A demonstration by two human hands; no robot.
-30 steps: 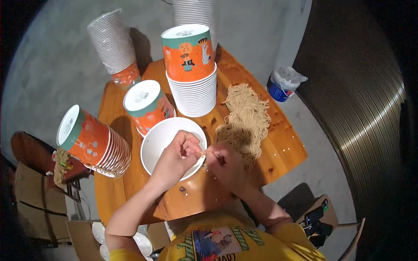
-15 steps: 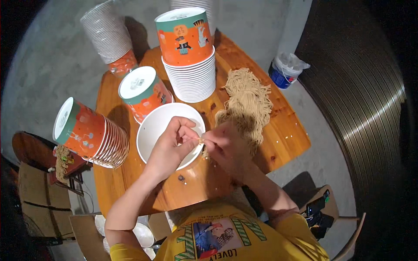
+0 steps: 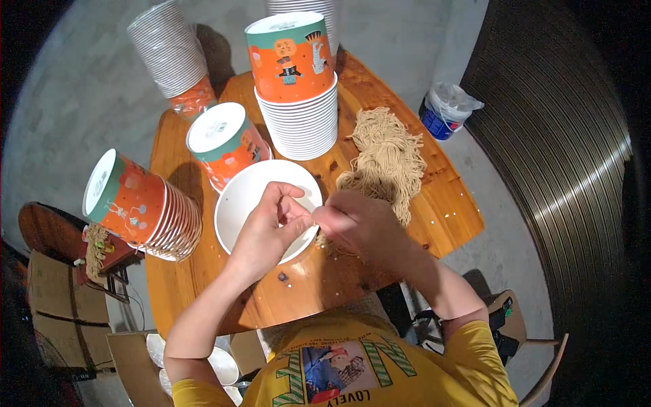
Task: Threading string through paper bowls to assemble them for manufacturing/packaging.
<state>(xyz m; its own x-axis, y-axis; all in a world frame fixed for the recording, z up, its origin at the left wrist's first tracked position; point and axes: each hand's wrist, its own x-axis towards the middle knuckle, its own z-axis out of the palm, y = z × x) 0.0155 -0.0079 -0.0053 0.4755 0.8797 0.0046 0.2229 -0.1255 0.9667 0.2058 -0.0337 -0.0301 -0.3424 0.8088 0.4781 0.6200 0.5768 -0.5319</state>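
Observation:
Above the right edge of an open white paper bucket, my two hands meet at their fingertips. My left hand is closed in a pinch on a short bit of tan cord, mostly covered by the fingers. My right hand is slightly blurred, its fingers closed at the same spot. What it grips is hidden; it looks like the same cord. Beyond my right hand lies a loose heap of tan cords, part of it covered by that hand.
Orange and green paper buckets stand upside down: a tall stack, a shorter one, and a tilted stack with cords at its rims. Plastic-wrapped buckets stand behind. The wooden table has rounded edges; a lined pail sits beyond.
My right hand has turned over the pinch and its forearm has swung outward to the right. The left hand keeps its place. The bit of cord between the fingertips is less visible now.

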